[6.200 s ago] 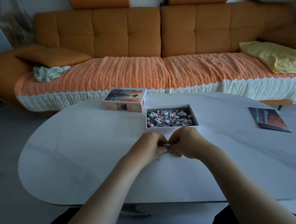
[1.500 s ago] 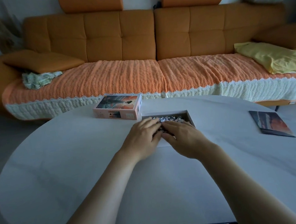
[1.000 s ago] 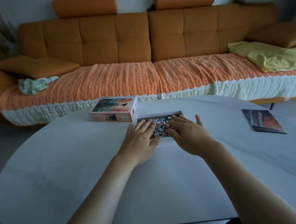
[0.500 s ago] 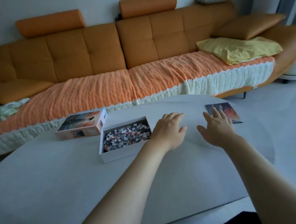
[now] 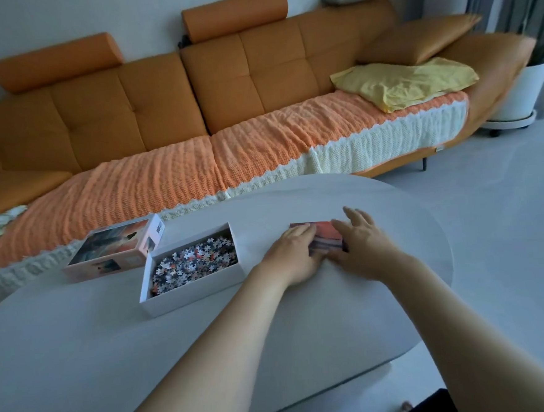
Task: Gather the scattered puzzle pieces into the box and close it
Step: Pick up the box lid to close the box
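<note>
The white box tray (image 5: 187, 300) stands on the table left of centre, with a heap of puzzle pieces (image 5: 193, 263) inside. Its printed lid (image 5: 112, 249) lies just behind and to the left of it. To the right lies a flat picture card (image 5: 326, 239) with an orange scene. My left hand (image 5: 295, 255) rests on the card's left side with fingers stretched flat. My right hand (image 5: 362, 246) lies on its right side, fingers straight and slightly spread. Both hands hide much of the card.
The pale oval table (image 5: 305, 325) ends close to the right of my hands. Behind it runs an orange sofa (image 5: 212, 113) with a knitted cover, a yellow cloth (image 5: 407, 83) and a cushion (image 5: 420, 39). A white plant pot (image 5: 520, 95) stands at far right.
Both hands left the box and moved right across the table onto the picture card. The view swung right, so the box now sits to the left.
</note>
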Available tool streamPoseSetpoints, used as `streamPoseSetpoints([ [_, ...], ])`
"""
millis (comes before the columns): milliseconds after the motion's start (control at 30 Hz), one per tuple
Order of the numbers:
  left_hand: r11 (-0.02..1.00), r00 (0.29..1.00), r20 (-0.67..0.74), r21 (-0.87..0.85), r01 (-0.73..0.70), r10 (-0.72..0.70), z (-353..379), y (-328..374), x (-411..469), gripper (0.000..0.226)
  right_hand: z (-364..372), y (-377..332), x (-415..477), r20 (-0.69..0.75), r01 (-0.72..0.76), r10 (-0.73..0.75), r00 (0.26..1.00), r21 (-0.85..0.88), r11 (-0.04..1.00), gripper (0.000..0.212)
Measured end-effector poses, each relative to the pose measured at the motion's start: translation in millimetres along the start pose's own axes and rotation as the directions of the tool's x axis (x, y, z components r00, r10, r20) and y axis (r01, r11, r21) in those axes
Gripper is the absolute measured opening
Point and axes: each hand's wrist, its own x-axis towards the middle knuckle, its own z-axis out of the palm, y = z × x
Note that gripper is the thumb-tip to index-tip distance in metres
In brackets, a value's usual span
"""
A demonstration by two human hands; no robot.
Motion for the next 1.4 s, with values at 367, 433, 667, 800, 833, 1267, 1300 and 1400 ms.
streamPoseSetpoints([
  [367, 0.955, 0.966, -0.186, 0.270, -0.125, 0.179, -22, -1, -34, 0.033, -11, -13, -18, -0.015, 0.131, -0.131, 0.991, -0.021, 0.991, 0.035],
  [433, 0.958, 0.943, -0.266, 0.256, -0.133, 0.202, -28, -6, -41, 0.025, -11, -22, -17, -0.084, 0.146, -0.140, 0.987, 0.070, 0.987, 0.031],
  [667, 0.983, 0.872, -0.460, 0.016, -0.182, 0.169, -62, -36, -68, 0.040, -13, -65, -6, -0.337, 0.271, -0.232, 0.913, 0.074, 0.960, 0.024],
  [800, 0.982, 0.786, -0.593, 0.041, -0.185, 0.173, -93, -55, -88, 0.033, -13, -103, 0, -0.490, 0.426, -0.340, 0.802, 0.072, 0.902, 0.026],
  [833, 0.983, 0.769, -0.616, 0.061, -0.171, 0.172, -100, -61, -94, 0.031, -11, -113, 1, -0.515, 0.445, -0.342, 0.786, 0.087, 0.891, 0.027],
  [1267, 0.993, 0.830, -0.547, -0.092, 0.071, -0.110, -82, -171, -178, 0.030, 54, -200, 15, -0.110, 0.459, -0.454, 0.884, 0.015, 0.889, 0.039],
  [1300, 0.989, 0.851, -0.506, -0.111, 0.099, -0.142, -77, -175, -180, 0.031, 57, -203, 14, -0.105, 0.460, -0.459, 0.882, -0.012, 0.888, 0.039],
  [1400, 0.994, 0.909, -0.405, -0.087, 0.073, -0.102, -65, -184, -182, 0.037, 62, -210, 14, -0.078, 0.427, -0.428, 0.901, -0.029, 0.904, 0.042],
])
